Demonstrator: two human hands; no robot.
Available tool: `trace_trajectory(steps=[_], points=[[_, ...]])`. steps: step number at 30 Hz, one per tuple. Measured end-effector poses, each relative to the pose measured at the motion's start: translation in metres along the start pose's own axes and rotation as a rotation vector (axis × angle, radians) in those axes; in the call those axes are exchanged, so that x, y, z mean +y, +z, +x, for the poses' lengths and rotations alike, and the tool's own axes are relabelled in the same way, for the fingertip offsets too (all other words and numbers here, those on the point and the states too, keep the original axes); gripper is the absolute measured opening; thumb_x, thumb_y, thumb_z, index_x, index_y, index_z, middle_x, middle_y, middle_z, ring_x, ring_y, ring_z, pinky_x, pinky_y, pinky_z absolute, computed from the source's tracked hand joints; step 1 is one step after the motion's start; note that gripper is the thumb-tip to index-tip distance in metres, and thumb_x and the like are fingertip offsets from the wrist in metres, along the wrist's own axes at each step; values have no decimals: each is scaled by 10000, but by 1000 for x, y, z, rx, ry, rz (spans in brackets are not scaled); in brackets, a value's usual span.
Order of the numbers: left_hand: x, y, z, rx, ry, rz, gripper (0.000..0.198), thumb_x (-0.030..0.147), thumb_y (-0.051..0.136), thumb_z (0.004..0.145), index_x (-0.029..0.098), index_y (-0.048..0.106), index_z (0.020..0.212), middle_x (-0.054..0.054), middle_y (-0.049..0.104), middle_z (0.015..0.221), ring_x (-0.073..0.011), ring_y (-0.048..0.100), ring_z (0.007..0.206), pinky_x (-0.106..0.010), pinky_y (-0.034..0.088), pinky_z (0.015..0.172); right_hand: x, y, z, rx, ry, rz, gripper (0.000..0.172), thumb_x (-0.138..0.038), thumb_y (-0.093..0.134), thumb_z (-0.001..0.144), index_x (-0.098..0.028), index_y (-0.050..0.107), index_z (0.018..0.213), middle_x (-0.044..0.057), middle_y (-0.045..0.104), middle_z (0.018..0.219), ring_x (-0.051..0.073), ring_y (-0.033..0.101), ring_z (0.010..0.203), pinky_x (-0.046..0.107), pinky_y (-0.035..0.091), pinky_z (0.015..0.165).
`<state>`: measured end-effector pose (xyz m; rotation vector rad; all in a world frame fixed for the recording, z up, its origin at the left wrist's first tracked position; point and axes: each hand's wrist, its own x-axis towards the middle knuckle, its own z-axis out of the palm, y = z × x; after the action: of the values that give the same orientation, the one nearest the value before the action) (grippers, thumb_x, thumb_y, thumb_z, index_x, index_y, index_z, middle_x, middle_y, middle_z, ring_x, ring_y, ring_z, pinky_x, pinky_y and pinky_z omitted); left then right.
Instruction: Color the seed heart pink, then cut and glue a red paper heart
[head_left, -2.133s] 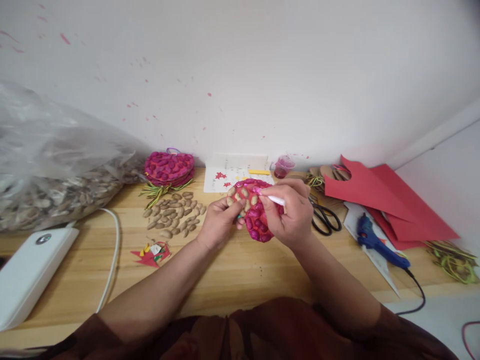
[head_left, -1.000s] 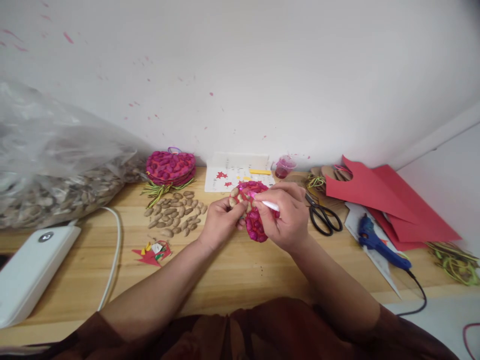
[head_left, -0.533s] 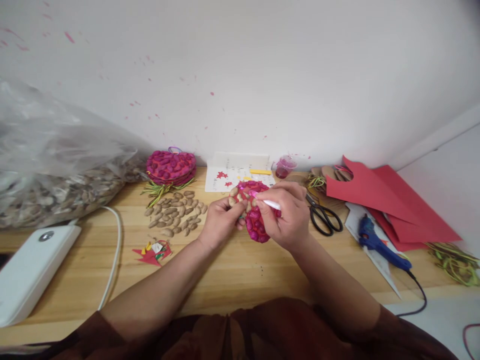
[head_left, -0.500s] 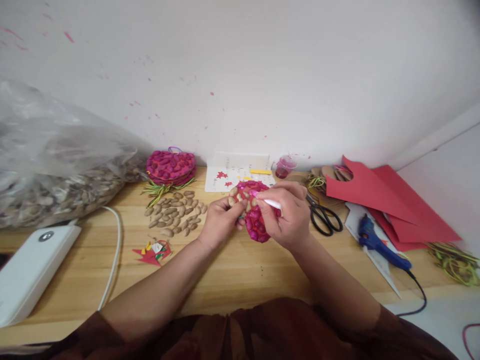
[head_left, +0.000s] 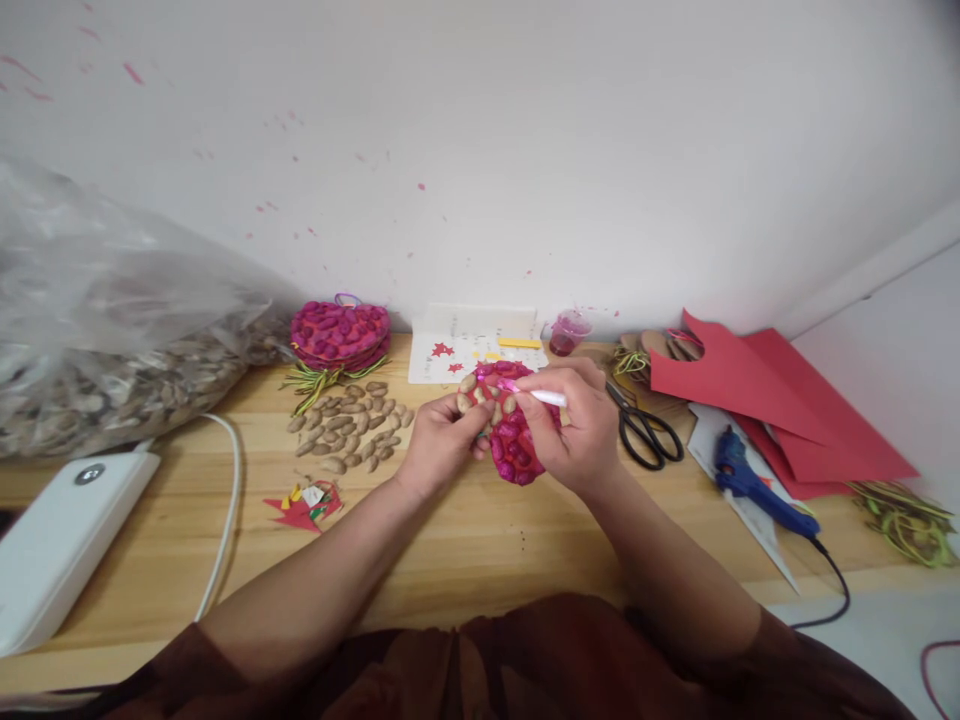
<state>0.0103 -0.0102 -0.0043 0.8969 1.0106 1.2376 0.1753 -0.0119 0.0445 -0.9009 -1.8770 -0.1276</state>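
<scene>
Between my hands is a round red craft piece (head_left: 517, 452) covered with peanuts, many painted glossy magenta and some at its left still tan. My left hand (head_left: 444, 440) grips its left edge, thumb on top. In my right hand (head_left: 577, 425) is a white-handled paintbrush (head_left: 549, 397), pinched between thumb and fingers, its pink tip over the unpainted peanuts. Behind stands a small clear cup of magenta paint (head_left: 568, 335). Loose peanuts (head_left: 349, 425) lie spread left of my hands. Beyond them sits a stack of finished-looking magenta peanut pieces (head_left: 340, 335) with green-yellow string.
At left are a plastic bag of peanuts (head_left: 150, 370), a white power bank (head_left: 75, 545) with cable, and paper scraps (head_left: 304, 505). Rightward lie black scissors (head_left: 652, 440), a blue glue gun (head_left: 757, 490) and red paper sheets (head_left: 780, 400). White paper (head_left: 435, 330) with small cutouts rests by the wall.
The brush in my right hand has turned to lie flatter, with more of its white handle showing. My left hand keeps its hold on the craft piece.
</scene>
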Motion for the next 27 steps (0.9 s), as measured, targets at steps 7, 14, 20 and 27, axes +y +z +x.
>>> trace_trajectory(steps=[7, 14, 20, 27], points=[[2, 0, 1, 11, -31, -35, 442, 469, 891, 675, 175, 571, 598, 13, 602, 519, -88, 533, 407, -200, 427, 415, 5, -4, 2, 7, 72, 41, 47, -203, 664, 933, -231, 700, 946, 37, 728, 862, 211, 654, 864, 415, 514, 828], [0, 0, 1, 7, -44, -67, 462, 472, 906, 653, 172, 563, 578, 11, 593, 505, -84, 520, 394, -193, 404, 392, 13, -2, -3, 40, 236, 173, 45, -230, 666, 943, -230, 693, 979, 32, 733, 907, 201, 681, 876, 390, 542, 833], [1, 1, 2, 18, -53, -78, 500, 485, 927, 620, 181, 532, 566, 14, 586, 499, -92, 529, 394, -194, 396, 383, 17, -2, -4, 50, 291, 164, 56, -273, 663, 948, -231, 690, 974, 37, 745, 912, 206, 695, 877, 378, 553, 815], [-5, -2, 2, 10, -13, 19, 464, 508, 883, 687, 178, 570, 593, -7, 621, 500, -101, 546, 399, -200, 429, 409, 5, 3, -4, 54, 207, 95, 15, -221, 670, 937, -226, 671, 951, 29, 726, 884, 188, 676, 828, 368, 535, 792]])
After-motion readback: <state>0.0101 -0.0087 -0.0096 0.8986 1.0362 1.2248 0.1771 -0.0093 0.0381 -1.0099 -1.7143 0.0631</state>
